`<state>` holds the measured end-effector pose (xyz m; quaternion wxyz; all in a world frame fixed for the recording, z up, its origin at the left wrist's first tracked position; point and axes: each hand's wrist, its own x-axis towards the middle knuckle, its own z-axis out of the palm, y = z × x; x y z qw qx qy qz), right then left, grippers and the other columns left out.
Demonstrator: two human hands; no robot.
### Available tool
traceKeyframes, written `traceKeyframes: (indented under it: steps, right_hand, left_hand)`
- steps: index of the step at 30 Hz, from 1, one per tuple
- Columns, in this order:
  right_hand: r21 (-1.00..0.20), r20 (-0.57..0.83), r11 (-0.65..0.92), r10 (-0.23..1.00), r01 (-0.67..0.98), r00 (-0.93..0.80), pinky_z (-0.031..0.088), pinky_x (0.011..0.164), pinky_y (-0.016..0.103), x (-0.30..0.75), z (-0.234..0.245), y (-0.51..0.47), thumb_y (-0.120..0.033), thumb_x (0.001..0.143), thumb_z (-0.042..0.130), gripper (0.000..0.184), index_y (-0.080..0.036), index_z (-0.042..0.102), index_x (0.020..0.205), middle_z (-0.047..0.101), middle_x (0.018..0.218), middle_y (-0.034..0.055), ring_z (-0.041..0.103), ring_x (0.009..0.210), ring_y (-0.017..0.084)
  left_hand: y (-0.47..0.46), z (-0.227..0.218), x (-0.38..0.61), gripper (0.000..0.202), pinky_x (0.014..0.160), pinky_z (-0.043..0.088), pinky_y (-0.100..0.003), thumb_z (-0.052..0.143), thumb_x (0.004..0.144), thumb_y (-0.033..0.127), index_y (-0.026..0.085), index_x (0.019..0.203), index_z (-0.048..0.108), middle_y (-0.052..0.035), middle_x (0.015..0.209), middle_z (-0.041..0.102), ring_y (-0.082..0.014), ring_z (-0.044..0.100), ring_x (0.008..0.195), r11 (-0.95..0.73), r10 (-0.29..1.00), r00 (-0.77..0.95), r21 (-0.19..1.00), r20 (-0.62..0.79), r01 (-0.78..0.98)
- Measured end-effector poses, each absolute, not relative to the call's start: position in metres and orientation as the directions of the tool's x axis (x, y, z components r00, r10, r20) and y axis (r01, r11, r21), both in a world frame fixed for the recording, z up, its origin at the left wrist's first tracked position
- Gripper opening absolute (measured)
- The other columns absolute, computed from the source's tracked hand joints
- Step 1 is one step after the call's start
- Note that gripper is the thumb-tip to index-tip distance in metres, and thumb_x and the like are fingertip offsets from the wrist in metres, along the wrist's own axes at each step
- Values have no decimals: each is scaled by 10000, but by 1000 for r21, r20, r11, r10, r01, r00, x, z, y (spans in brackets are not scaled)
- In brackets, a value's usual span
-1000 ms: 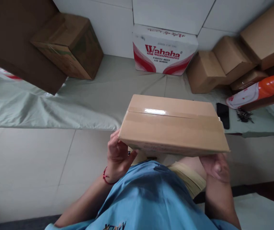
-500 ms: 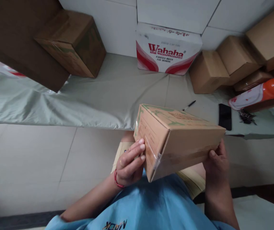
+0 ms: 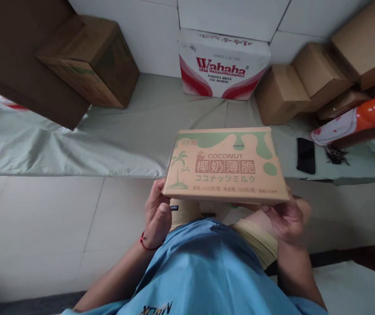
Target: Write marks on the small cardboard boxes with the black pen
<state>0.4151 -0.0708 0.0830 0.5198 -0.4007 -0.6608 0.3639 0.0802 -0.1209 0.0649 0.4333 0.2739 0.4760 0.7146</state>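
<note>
A cardboard box (image 3: 225,164) printed in green and brown with "COCONUT" is held up above my lap, in front of the table's edge. Its printed broad face is turned up toward me. My left hand (image 3: 157,214) grips the near left corner, the thumb visible in front and the other fingers partly behind the box. At the near right corner my right hand (image 3: 287,218) holds the box, thumb along its lower edge and fingers mostly hidden beneath or behind it.
Beyond the box lies a table with a pale green cloth (image 3: 148,131). On it stand a white and red Wahaha carton (image 3: 223,65), brown boxes (image 3: 281,94) at right and another carton (image 3: 92,61) at left. A black phone (image 3: 306,155) and keys (image 3: 336,155) lie at right.
The box has been turned so its printed face, rather than its plain side and taped end, faces me. My left hand has shifted left and down with it. The pen is now hidden.
</note>
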Motion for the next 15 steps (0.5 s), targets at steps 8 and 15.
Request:
traceKeyframes:
  steps: [8,15]
  right_hand:
    - [-558,612,790,598,254,-517,334,1419,492,358,137,-66,-42,981,683,796,-401,517,1672,411,1796,-24,451,1656,219]
    - [-753,518,648,692,117,-502,359,1404,536,357,122,-65,-132,960,717,777,-396,531,1666,552,1719,1,500,1627,250]
  left_hand:
    - [-110,55,67,297,816,618,-233,927,823,429,232,911,722,9,1010,784,-154,739,930,-20,836,-413,732,-360,-681]
    - [-108,60,51,300,817,609,-241,916,824,414,219,911,705,-3,989,772,-156,729,906,-134,828,-509,800,-235,-586]
